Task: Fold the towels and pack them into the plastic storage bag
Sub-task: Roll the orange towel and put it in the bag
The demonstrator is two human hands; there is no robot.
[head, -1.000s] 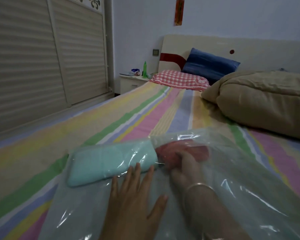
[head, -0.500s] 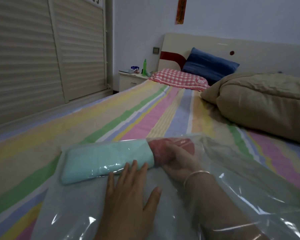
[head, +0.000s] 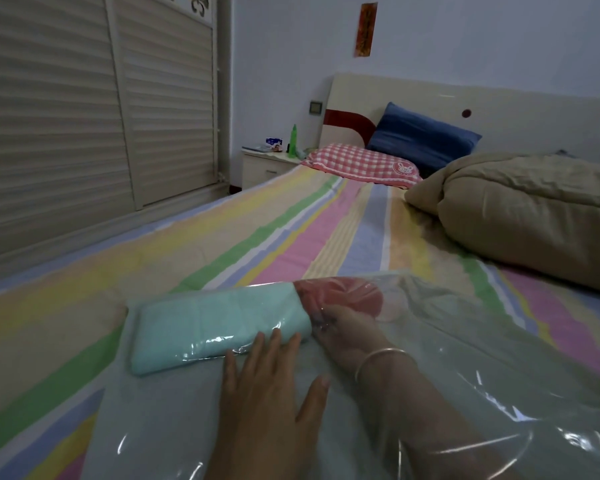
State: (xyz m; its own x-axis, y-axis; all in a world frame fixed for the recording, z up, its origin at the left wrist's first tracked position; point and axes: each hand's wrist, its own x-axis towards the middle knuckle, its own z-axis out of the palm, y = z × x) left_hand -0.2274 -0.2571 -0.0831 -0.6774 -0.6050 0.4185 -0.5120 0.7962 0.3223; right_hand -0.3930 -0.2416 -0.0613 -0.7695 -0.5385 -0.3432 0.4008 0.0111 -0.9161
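A clear plastic storage bag (head: 499, 393) lies on the striped bed in front of me. Inside it, at the far end, a folded mint-green towel (head: 208, 327) lies flat, and a folded red towel (head: 347, 296) sits right beside it on the right. My left hand (head: 274, 393) lies flat on top of the bag with straight fingers, fingertips at the green towel's near edge. My right hand (head: 347, 334), with a bangle at the wrist, is inside the bag and its fingers grip the near side of the red towel.
The striped bedsheet (head: 291, 230) stretches ahead. A bulky tan quilt (head: 534, 213) lies at the right. A red checked pillow (head: 361, 164) and a blue pillow (head: 423, 136) sit by the headboard. A nightstand (head: 267, 168) and louvred wardrobe doors (head: 84, 109) stand at the left.
My right hand has pushed the red towel deeper into the bag, up against the green towel. My left hand stays flat on the bag.
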